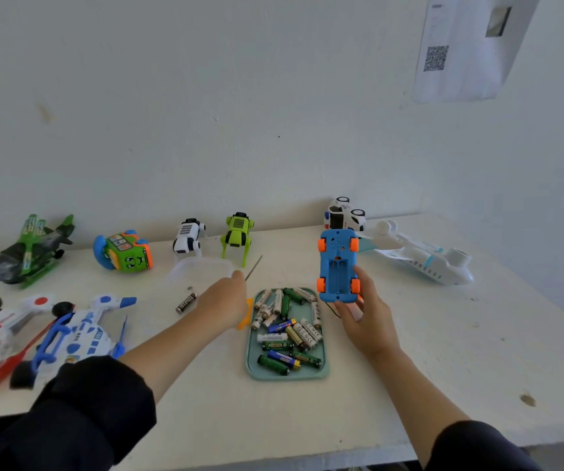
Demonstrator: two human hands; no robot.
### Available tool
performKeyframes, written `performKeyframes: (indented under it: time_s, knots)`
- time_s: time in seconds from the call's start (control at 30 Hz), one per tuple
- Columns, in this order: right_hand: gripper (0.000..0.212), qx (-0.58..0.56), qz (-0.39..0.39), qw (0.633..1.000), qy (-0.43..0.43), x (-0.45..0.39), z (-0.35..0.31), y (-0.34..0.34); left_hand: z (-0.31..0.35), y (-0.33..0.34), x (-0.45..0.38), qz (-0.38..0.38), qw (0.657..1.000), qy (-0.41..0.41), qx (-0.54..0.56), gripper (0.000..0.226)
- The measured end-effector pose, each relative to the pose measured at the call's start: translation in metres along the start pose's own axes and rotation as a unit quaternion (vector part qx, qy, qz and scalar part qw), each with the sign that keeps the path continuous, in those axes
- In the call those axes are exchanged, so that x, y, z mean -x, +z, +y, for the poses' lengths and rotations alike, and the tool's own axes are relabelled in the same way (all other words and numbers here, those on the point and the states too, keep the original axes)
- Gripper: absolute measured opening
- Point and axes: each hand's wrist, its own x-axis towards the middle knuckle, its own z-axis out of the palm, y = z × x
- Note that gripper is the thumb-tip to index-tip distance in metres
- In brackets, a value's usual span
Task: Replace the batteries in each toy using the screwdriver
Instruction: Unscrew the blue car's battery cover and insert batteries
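loose battery [186,302]: lies alone on the white table [409,351], left of the left hand, long axis tilted up to the right.
left hand [228,300]: fingers curled round the screwdriver [252,266]; orange handle peeks out under the palm beside the tray, thin metal shaft runs up and right past the fingertips, tip in the air near the green robot dog [237,234].
clear plastic container [202,266]: just behind the left hand, contents too faint to tell.
battery tray [252,362]: teal, between the two hands, heaped with AA batteries [287,329] lying every which way; left hand sits at its upper-left corner, right hand at its upper-right.
blue toy car [337,266]: held off the table above the tray's far right corner, belly toward the camera, orange wheels out, long axis near vertical; battery bay looks uncovered and empty, judged only from the ribbed slot.
right hand [364,314]: grips the car's lower end, thumb on the right side, fingers underneath.
key relation: batteries lie just below and left of the open bay, near both hands; left hand is busy with the tool, so it likely has to drop it or the right has to park the car.
risk: batteries could go in with polarity wrong; markings unreadable here.
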Motion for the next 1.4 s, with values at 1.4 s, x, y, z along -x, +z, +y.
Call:
performKeyframes:
  time_s: [1.4]
  knots:
    - [0.069, 0.014, 0.002, 1.0, -0.003, 0.0, -0.006, -0.004, 0.053, 0.027, 0.082, 0.028, 0.928, 0.326, -0.181, 0.037]
